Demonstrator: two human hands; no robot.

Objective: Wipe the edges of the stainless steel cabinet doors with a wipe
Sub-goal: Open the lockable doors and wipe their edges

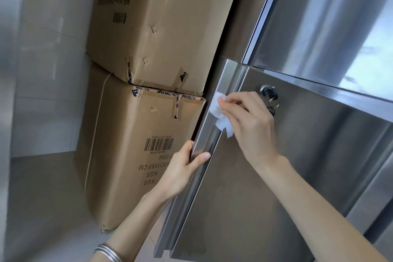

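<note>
Cardboard boxes (136, 147) stand close behind the open steel door (265, 176). The left grip (180, 168) clasps the door's edge. Higher up, the right grip (248, 121) pinches the wipe (217, 110) against it. The folded rim may snag the wipe loose.

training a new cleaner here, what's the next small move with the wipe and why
Probably slide the wipe down the cabinet door edge: the right hand pinches it near the top corner, and the left hand grips that edge lower down.
</note>
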